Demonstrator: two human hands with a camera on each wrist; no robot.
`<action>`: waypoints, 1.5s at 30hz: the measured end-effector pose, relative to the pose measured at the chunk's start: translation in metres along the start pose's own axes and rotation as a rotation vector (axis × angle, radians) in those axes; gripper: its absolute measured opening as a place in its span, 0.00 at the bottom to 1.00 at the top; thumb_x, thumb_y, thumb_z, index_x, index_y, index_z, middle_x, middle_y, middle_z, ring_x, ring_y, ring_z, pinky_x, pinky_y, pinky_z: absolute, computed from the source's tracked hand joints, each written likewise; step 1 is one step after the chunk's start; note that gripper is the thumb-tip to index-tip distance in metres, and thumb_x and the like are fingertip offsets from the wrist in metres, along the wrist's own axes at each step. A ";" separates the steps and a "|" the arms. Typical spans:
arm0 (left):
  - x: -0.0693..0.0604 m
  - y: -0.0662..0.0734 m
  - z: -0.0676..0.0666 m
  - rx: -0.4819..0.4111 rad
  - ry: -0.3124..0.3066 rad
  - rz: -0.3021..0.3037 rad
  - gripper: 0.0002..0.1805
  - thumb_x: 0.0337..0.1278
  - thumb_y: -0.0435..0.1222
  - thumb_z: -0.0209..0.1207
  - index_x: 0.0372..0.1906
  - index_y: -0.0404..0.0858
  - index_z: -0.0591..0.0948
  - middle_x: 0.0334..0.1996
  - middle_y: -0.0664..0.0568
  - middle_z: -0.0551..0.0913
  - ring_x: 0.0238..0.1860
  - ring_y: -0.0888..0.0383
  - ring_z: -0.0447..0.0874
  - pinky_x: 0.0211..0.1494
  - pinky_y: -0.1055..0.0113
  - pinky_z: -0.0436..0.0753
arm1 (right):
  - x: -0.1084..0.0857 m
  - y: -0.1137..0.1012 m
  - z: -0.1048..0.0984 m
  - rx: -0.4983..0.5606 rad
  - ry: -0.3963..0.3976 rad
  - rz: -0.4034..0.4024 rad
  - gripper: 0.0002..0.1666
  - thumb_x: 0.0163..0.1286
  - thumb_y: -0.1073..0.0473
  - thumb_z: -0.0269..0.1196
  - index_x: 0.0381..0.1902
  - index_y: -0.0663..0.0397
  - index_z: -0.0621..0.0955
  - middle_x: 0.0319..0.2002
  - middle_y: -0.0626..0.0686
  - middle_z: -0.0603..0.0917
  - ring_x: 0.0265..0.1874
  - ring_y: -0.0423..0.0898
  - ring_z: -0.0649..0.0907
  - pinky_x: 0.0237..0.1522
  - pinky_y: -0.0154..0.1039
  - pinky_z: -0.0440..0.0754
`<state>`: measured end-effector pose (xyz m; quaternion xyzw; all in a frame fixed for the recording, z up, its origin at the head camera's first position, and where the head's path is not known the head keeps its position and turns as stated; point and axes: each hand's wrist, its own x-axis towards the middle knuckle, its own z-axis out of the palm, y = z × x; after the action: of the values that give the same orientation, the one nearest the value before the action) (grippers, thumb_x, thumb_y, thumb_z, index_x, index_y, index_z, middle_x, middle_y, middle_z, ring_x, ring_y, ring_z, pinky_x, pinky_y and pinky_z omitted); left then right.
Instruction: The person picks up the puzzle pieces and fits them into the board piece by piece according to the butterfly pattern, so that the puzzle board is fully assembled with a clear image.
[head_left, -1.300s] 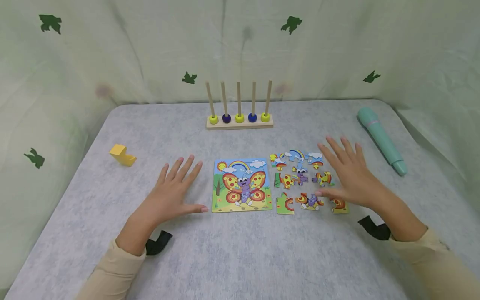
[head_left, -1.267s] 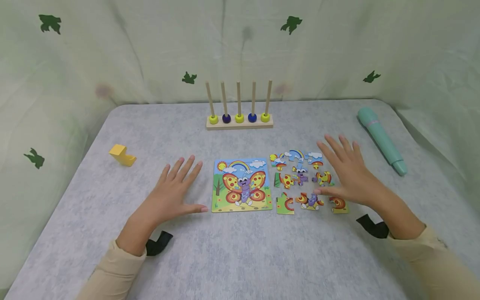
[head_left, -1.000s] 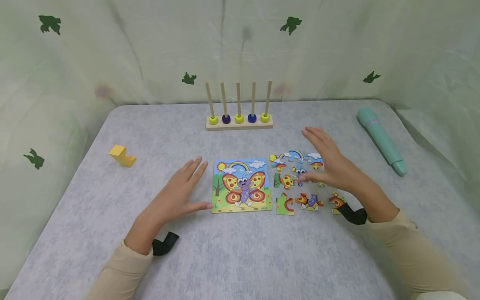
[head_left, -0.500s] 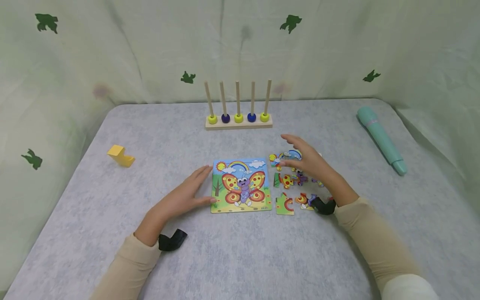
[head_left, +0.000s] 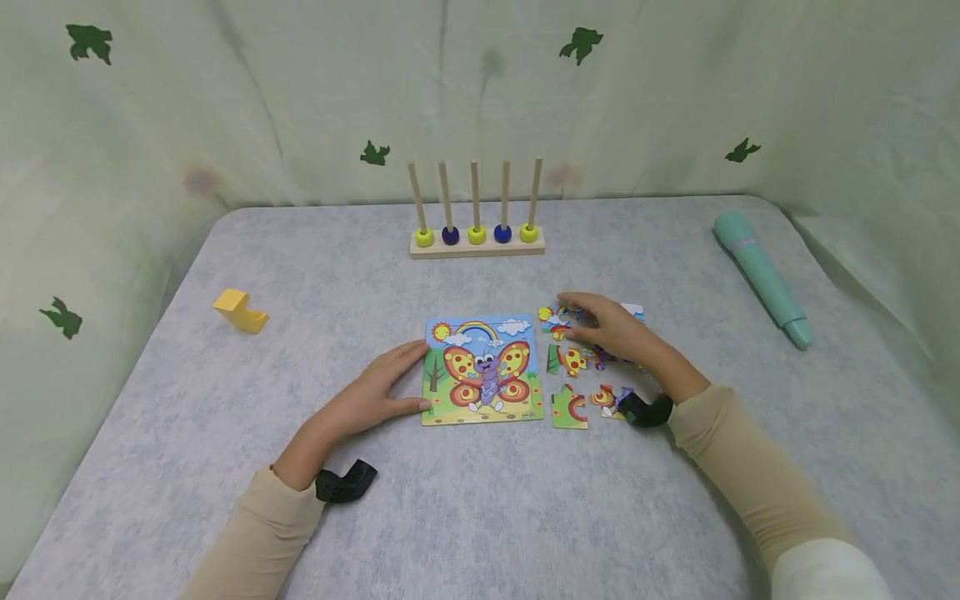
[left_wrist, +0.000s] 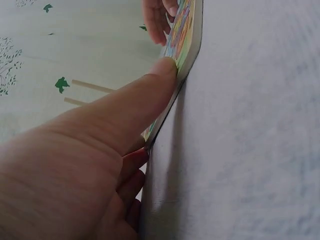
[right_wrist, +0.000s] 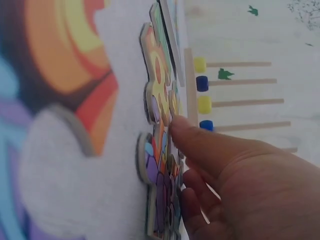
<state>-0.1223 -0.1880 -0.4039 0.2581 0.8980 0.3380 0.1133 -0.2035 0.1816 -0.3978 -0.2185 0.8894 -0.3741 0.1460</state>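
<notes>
A square butterfly picture board (head_left: 483, 371) lies flat at mid-table. My left hand (head_left: 367, 400) rests at its left side, fingertips at the edge; in the left wrist view the thumb (left_wrist: 162, 70) touches the board's rim. Right of the board lie several loose jigsaw pieces in rows, among them a green corner piece (head_left: 570, 408) and a yellow wing piece (head_left: 573, 361). My right hand (head_left: 618, 329) is low over the back row, thumb and forefinger apart around a rainbow piece, which the hand mostly covers. Whether the fingertips touch that piece is unclear.
At the back stands a wooden peg rack (head_left: 477, 248) with yellow and blue beads. A yellow block (head_left: 240, 311) lies at the left, a mint-green microphone-shaped object (head_left: 763, 279) at the right. A pale curtain (head_left: 300, 100) hangs behind the grey tabletop (head_left: 450, 517).
Both hands have moved inward. My left hand came right to the board's left edge; my right hand moved left and down to the back row of pieces, with thumb and fingers drawing closer together.
</notes>
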 end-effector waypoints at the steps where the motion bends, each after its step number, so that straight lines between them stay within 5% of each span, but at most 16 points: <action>1: 0.000 0.000 0.000 0.004 0.000 -0.001 0.45 0.49 0.49 0.62 0.68 0.35 0.55 0.67 0.43 0.53 0.66 0.46 0.47 0.64 0.50 0.50 | 0.001 0.001 0.000 -0.016 -0.001 -0.008 0.34 0.63 0.56 0.59 0.66 0.52 0.63 0.63 0.54 0.63 0.62 0.50 0.61 0.59 0.49 0.60; 17: 0.000 -0.002 0.002 0.023 0.002 -0.002 0.44 0.49 0.51 0.61 0.68 0.36 0.56 0.67 0.44 0.53 0.66 0.46 0.47 0.64 0.49 0.51 | 0.004 -0.016 0.001 -0.199 0.027 -0.048 0.31 0.63 0.56 0.60 0.62 0.61 0.67 0.55 0.61 0.67 0.55 0.56 0.66 0.53 0.52 0.66; 25: 0.000 -0.003 0.002 0.039 0.006 0.004 0.44 0.50 0.50 0.61 0.68 0.36 0.56 0.67 0.44 0.54 0.66 0.46 0.48 0.63 0.48 0.51 | -0.005 -0.057 0.003 -0.132 0.131 -0.227 0.27 0.62 0.57 0.61 0.59 0.57 0.70 0.52 0.57 0.68 0.52 0.52 0.67 0.51 0.50 0.68; 32: 0.000 -0.001 0.002 0.040 0.005 0.001 0.44 0.50 0.51 0.61 0.68 0.36 0.56 0.67 0.44 0.54 0.66 0.45 0.48 0.63 0.47 0.51 | -0.001 -0.098 0.027 -0.124 0.156 -0.382 0.27 0.62 0.58 0.61 0.58 0.57 0.71 0.49 0.55 0.69 0.49 0.49 0.68 0.46 0.45 0.71; 38: -0.001 -0.002 0.002 0.039 0.006 0.006 0.44 0.50 0.51 0.60 0.68 0.36 0.55 0.67 0.44 0.53 0.66 0.45 0.48 0.63 0.46 0.51 | 0.016 -0.111 0.058 -0.122 0.101 -0.321 0.28 0.62 0.56 0.61 0.58 0.59 0.71 0.53 0.56 0.70 0.52 0.49 0.69 0.50 0.42 0.71; 45: -0.001 -0.002 0.003 0.045 0.016 0.021 0.42 0.53 0.51 0.58 0.68 0.37 0.55 0.67 0.45 0.53 0.66 0.45 0.48 0.62 0.46 0.51 | 0.033 -0.106 0.083 -0.239 0.015 -0.209 0.27 0.62 0.53 0.61 0.58 0.56 0.72 0.53 0.55 0.70 0.52 0.48 0.70 0.51 0.41 0.70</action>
<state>-0.1213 -0.1882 -0.4073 0.2671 0.9034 0.3210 0.0969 -0.1668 0.0492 -0.3796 -0.3231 0.9009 -0.2804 0.0727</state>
